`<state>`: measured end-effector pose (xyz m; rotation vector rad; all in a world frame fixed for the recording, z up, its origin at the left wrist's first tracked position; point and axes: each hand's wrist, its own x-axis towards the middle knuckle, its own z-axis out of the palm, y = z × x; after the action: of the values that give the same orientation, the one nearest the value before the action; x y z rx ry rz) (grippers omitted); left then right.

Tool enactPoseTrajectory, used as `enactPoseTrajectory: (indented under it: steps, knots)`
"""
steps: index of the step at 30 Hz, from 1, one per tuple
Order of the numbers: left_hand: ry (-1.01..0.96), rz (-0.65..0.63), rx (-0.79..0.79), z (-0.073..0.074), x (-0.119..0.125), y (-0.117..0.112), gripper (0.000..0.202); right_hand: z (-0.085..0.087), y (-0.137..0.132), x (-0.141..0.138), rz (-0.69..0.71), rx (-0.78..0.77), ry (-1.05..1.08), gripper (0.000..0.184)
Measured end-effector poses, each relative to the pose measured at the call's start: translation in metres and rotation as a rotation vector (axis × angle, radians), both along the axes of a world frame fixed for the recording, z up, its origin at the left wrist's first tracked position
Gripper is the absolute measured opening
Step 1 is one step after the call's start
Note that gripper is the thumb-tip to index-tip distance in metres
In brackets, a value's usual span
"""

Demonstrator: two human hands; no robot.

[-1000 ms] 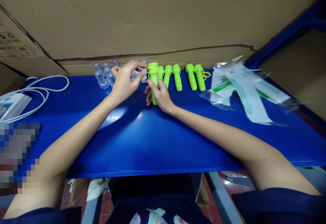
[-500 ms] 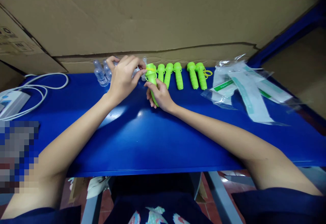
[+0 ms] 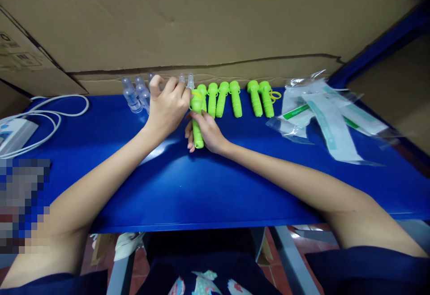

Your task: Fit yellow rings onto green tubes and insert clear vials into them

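Observation:
A lime-green flashlight (image 3: 198,134) stands tilted in my right hand (image 3: 212,133), whose fingers wrap its ribbed body from the right. At its head a yellow loop (image 3: 196,93) shows, and my left hand (image 3: 169,106) pinches at it, the fingertips partly hidden. Behind and to the right, several more lime-green flashlights (image 3: 236,100) lean in a row against the cardboard. The rightmost flashlight (image 3: 267,100) has a yellow loop (image 3: 276,96) hanging from its head. Several clear plastic bottle-shaped pieces (image 3: 132,96) stand left of my left hand, some covered by it.
Plastic-wrapped white and green packets (image 3: 331,125) lie at the right. A coiled white cable (image 3: 55,113) and a white box (image 3: 22,136) are at the left, by a blurred-out patch. Cardboard (image 3: 208,22) walls the back of the blue table (image 3: 188,196).
The held flashlight has turned more upright and come slightly left and toward me. My left hand has curled and shifted a little right at its head.

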<state>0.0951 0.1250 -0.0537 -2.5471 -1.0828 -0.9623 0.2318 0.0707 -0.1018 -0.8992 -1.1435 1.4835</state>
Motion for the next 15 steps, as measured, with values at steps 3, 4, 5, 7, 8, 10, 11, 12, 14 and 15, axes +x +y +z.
enactPoseTrajectory:
  steps: [3, 4, 5, 7, 8, 10, 11, 12, 14, 15]
  knots:
    - [0.039, -0.030, -0.071, 0.007, 0.000, -0.005, 0.041, -0.001, -0.003, -0.003, 0.009, -0.032, 0.016, 0.043]
    - [0.051, -0.043, -0.090, 0.009, 0.000, -0.006, 0.042, 0.000, -0.003, -0.004, 0.007, -0.040, 0.017, 0.044]
    - [0.059, -0.057, -0.107, 0.012, -0.001, -0.007, 0.042, 0.000, -0.003, -0.004, 0.004, -0.049, 0.017, 0.044]
    - [0.077, -0.087, -0.135, 0.014, -0.003, -0.008, 0.042, 0.001, -0.003, -0.003, 0.000, -0.073, 0.014, 0.042]
    - [0.089, -0.100, -0.146, 0.015, -0.004, -0.007, 0.041, 0.002, -0.002, -0.003, -0.001, -0.086, 0.012, 0.040]
    - [0.121, -0.116, -0.158, 0.014, -0.005, -0.005, 0.038, 0.003, -0.002, -0.002, -0.004, -0.109, 0.008, 0.037]
    - [0.137, -0.118, -0.159, 0.013, -0.006, -0.003, 0.037, 0.003, -0.002, -0.002, -0.006, -0.116, 0.006, 0.036]
    - [0.153, -0.116, -0.159, 0.012, -0.006, -0.001, 0.036, 0.003, -0.002, -0.002, -0.007, -0.121, 0.004, 0.036]
    - [0.179, -0.113, -0.153, 0.011, -0.007, 0.002, 0.035, 0.003, -0.002, -0.002, -0.006, -0.124, -0.002, 0.035]
    - [0.187, -0.112, -0.149, 0.011, -0.008, 0.003, 0.036, 0.003, -0.002, -0.002, -0.006, -0.122, -0.007, 0.032]
